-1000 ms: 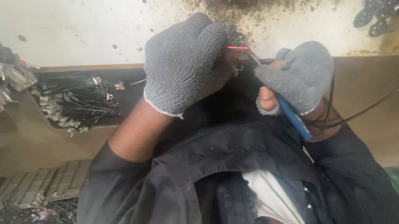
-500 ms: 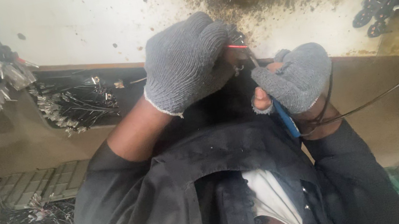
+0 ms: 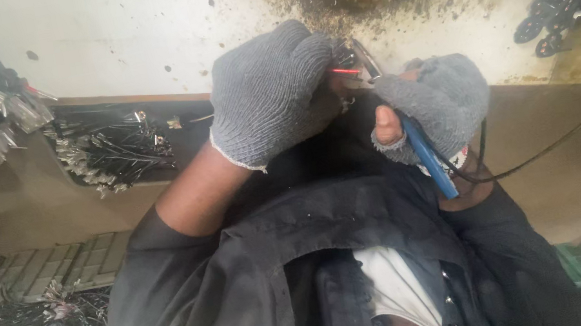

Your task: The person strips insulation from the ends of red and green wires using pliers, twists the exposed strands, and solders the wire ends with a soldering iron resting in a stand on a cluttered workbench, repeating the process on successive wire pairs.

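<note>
Gripping a blue-handled soldering iron (image 3: 428, 154), your right hand (image 3: 434, 110) is closing around it while your left hand (image 3: 270, 91) is pinching a small red-wired part (image 3: 346, 71); both are wearing grey knit gloves. The iron's tip is meeting the part between the 2 hands, right at your left fingertips. A black cord (image 3: 543, 152) is trailing off right. A tray of metal pieces (image 3: 109, 147) is sitting left, beside a scorched white bench (image 3: 124, 33). Since 1 second ago, your right hand is sitting slightly lower.
</note>
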A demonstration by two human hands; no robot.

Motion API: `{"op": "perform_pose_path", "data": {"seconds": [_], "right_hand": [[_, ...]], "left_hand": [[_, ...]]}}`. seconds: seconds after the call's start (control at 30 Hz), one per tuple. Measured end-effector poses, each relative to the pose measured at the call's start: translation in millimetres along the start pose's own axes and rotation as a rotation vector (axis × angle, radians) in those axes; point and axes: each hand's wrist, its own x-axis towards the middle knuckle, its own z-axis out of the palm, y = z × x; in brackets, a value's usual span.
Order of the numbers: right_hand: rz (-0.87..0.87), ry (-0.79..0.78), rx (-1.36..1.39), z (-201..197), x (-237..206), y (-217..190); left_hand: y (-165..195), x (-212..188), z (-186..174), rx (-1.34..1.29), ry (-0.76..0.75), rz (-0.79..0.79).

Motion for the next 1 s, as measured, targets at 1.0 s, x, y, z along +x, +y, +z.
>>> {"op": "perform_pose_path", "data": {"seconds": [1.0], "right_hand": [[0.369,0.074,0.494,21.9,-0.6,-6.2]], "left_hand": [[-3.0,-3.5,8.3,0.077,-0.020,-0.003]]}}
